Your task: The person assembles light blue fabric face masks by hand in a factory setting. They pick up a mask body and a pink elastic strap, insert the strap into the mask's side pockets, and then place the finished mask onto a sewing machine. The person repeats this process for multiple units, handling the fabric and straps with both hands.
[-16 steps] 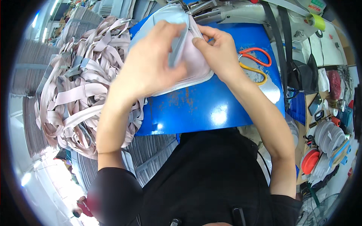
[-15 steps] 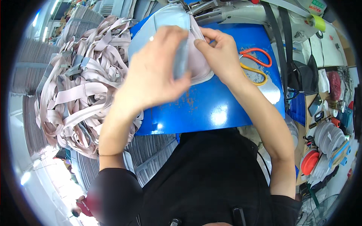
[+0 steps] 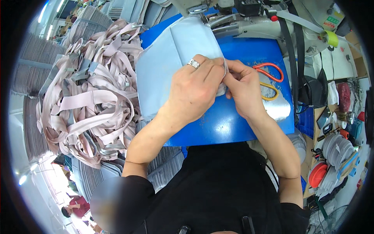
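Observation:
A light blue fabric piece (image 3: 163, 62) with a seam across it lies over the blue table top, its far end beneath the head of a sewing machine (image 3: 249, 28). My left hand (image 3: 196, 87), with a silver ring on one finger, rests on its right part, fingers closed at the edge. Against it, my right hand (image 3: 245, 85) pinches the same right edge between thumb and fingers. The fingertips and what lies just under them are partly hidden. Right of my right hand are scissors (image 3: 276, 75) with one red and one yellow handle, partly covered by that hand.
A tangled heap of pale pink and grey fabric strips (image 3: 93, 101) borders the blue table (image 3: 230, 124) on the left. Stacked grey-blue pieces (image 3: 37, 74) stand behind and below it. Dark straps (image 3: 298, 58) hang at right, near a cluttered shelf (image 3: 311, 156). A person (image 3: 80, 206) is far off at lower left.
My left hand has come down and right onto the fabric's edge, beside my right hand. The fabric now lies spread with its blue face up, the pinkish side mostly covered. My right hand shifted slightly nearer.

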Motion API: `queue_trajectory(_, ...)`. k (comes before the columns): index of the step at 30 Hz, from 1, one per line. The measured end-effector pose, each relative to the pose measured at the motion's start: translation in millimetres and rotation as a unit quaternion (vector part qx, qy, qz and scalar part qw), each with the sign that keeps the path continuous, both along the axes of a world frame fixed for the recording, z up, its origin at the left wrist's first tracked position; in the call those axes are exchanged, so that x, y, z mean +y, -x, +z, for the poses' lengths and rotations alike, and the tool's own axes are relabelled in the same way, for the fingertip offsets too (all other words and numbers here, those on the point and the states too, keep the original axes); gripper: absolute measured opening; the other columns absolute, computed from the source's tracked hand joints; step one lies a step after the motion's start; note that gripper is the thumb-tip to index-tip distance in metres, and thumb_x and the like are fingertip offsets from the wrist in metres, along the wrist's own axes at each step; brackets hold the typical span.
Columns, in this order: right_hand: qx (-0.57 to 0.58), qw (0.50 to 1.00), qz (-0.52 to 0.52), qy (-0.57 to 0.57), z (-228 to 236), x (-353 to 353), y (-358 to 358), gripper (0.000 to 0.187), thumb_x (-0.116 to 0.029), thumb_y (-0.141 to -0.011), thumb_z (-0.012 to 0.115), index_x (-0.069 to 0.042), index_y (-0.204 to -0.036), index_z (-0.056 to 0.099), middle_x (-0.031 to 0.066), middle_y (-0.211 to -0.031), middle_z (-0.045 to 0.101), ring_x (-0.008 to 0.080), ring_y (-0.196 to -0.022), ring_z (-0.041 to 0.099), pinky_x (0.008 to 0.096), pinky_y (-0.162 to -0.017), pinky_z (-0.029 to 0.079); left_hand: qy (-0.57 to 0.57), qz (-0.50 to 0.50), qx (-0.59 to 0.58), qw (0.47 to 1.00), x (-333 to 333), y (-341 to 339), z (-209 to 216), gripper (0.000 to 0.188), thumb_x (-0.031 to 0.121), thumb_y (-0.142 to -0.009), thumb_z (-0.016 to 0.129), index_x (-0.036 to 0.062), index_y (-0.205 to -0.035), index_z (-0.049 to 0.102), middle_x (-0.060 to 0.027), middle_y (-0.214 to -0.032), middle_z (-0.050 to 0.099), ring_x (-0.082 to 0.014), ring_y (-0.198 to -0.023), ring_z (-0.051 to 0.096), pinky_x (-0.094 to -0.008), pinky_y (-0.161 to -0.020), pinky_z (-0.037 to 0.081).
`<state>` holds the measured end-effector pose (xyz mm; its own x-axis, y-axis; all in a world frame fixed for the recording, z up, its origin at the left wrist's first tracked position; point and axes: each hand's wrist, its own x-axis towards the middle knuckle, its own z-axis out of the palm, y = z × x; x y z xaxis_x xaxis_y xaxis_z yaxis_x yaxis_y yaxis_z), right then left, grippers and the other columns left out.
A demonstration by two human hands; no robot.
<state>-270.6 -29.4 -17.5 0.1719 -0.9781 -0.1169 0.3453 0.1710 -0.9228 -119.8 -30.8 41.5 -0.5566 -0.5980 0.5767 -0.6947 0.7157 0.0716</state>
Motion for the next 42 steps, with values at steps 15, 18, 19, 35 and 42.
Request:
queue_trajectory(15, -0.067, 0.991, -0.084, -0.077, 12, -72, -38, 0.025, -0.009, -0.090, 0.075, 0.005, -0.112, 0.074, 0.0055, -0.084, 0.072, 0.0073, -0.065, 0.061, 0.0225, -0.052, 0.045, 0.061, -0.023, -0.028, 0.997, -68, -23, 4, 0.024, 0.004, -0.073, 0.070, 0.0031, -0.097, 0.066, -0.0125, -0.095, 0.071, -0.0295, -0.084, 0.068, -0.0390, -0.069, 0.055)
queue_trajectory(18, -0.126, 0.986, -0.108, -0.036, -3, -78, -49, 0.024, -0.007, -0.086, 0.076, 0.006, -0.106, 0.076, 0.0081, -0.086, 0.074, 0.0104, -0.069, 0.064, 0.0252, -0.059, 0.048, 0.014, -0.114, 0.046, 0.992, -15, -28, -25, 0.050, -0.003, -0.073, 0.070, -0.0029, -0.122, 0.066, -0.0247, -0.124, 0.068, -0.0385, -0.118, 0.066, -0.0420, -0.101, 0.054)
queue_trajectory(19, -0.095, 0.988, -0.122, -0.021, -3, -79, -50, 0.024, -0.008, -0.085, 0.077, 0.006, -0.104, 0.076, 0.0091, -0.086, 0.075, 0.0114, -0.070, 0.065, 0.0263, -0.061, 0.049, -0.019, -0.056, 0.071, 0.996, -11, -30, -33, 0.052, -0.004, -0.076, 0.070, -0.0034, -0.128, 0.063, -0.0245, -0.129, 0.066, -0.0392, -0.122, 0.063, -0.0428, -0.105, 0.051)
queue_trajectory(35, 0.078, 0.997, -0.028, 0.006, -5, -83, -31, 0.030, -0.004, -0.076, 0.071, 0.005, -0.104, 0.075, 0.0128, -0.090, 0.076, 0.0209, -0.080, 0.072, 0.0345, -0.072, 0.057, -0.105, 0.046, -0.152, 0.982, 2, -9, 8, 0.035, 0.006, -0.079, 0.071, 0.0097, -0.113, 0.068, -0.0095, -0.084, 0.059, -0.0309, -0.073, 0.066, -0.0404, -0.065, 0.056)
queue_trajectory(42, 0.006, 0.998, 0.045, -0.054, 13, -69, -24, 0.037, -0.001, -0.083, 0.068, 0.005, -0.119, 0.071, 0.0076, -0.092, 0.072, 0.0104, -0.071, 0.061, 0.0258, -0.058, 0.046, -0.041, 0.064, -0.264, 0.962, -38, -69, 76, 0.069, 0.015, -0.086, 0.072, 0.0246, -0.151, 0.053, -0.0103, -0.094, 0.059, -0.0315, -0.079, 0.066, -0.0424, -0.072, 0.054)
